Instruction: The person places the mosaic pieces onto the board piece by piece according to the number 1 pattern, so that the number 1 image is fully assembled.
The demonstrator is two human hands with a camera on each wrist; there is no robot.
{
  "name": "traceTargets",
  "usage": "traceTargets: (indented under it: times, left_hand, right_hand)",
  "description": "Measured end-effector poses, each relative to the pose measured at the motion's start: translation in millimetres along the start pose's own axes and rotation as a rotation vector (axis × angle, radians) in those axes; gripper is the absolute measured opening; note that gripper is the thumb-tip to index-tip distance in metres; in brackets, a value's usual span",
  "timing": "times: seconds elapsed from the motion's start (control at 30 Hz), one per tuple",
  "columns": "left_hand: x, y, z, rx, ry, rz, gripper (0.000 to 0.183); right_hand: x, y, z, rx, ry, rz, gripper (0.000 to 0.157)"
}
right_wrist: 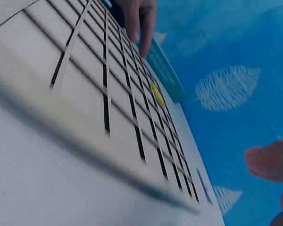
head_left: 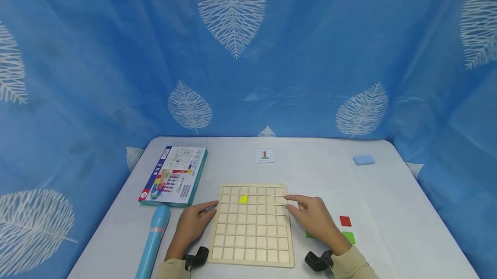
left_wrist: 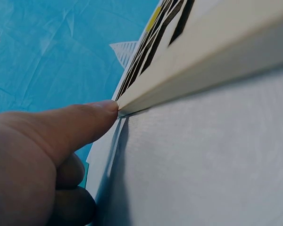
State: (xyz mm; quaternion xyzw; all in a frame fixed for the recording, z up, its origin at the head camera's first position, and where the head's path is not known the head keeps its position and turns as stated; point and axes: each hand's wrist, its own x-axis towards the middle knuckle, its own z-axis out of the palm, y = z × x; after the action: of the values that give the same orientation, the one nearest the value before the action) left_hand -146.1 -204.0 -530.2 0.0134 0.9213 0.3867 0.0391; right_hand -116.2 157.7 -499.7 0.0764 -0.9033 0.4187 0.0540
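Observation:
A pale wooden grid board [head_left: 250,230] lies flat on the white table. One yellow piece [head_left: 243,199] sits in its second row from the far edge, third column from the left. At the board's left edge is my left hand [head_left: 191,226]; in the left wrist view its thumb [left_wrist: 92,117] touches the rim. By the right edge, my right hand [head_left: 315,217] has thumb and index finger parted, with nothing visible between them. Near that hand lie a red square [head_left: 345,221] and a green piece [head_left: 348,237]. Another green piece [head_left: 309,235] is partly hidden beneath the hand.
A printed box [head_left: 174,177] lies at the back left, with a light-blue stick-shaped object [head_left: 153,240] in front of it. Behind the board is a small card [head_left: 265,155] with a grid pattern. A light-blue block [head_left: 363,160] lies at the back right.

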Motion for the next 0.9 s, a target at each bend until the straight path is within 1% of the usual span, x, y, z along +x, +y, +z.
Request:
traceTargets:
  times: [0.2,0.37,0.47,0.53,0.63,0.73,0.9]
  left_hand:
    - [-2.8,-2.3,-0.2,-0.007,0.004,-0.024,0.029]
    - [-4.8,-1.7,1.8,-0.020,-0.022,-0.053,0.030]
    - [-5.1,-1.5,3.2,-0.021,-0.023,-0.063,0.030]
    - [-5.2,-1.9,4.0,-0.019,-0.017,-0.071,0.030]
    - [-5.7,-1.7,4.8,-0.020,-0.014,-0.075,0.031]
    - [-5.6,-0.5,5.1,-0.022,-0.009,-0.065,0.031]
    - [-4.6,0.6,5.8,-0.013,0.006,-0.038,0.032]
  right_hand:
    - [-19,23,-29.0,-0.064,0.078,0.042,0.025]
    - [-39,46,-56.1,-0.124,0.128,0.148,0.026]
    - [-51,63,-70.7,-0.142,0.149,0.206,0.029]
    - [-58,73,-78.3,-0.155,0.162,0.229,0.029]
    - [-66,87,-85.8,-0.183,0.175,0.260,0.029]
    - [-72,97,-89.8,-0.194,0.178,0.283,0.031]
    - [-78,106,-92.4,-0.169,0.176,0.309,0.035]
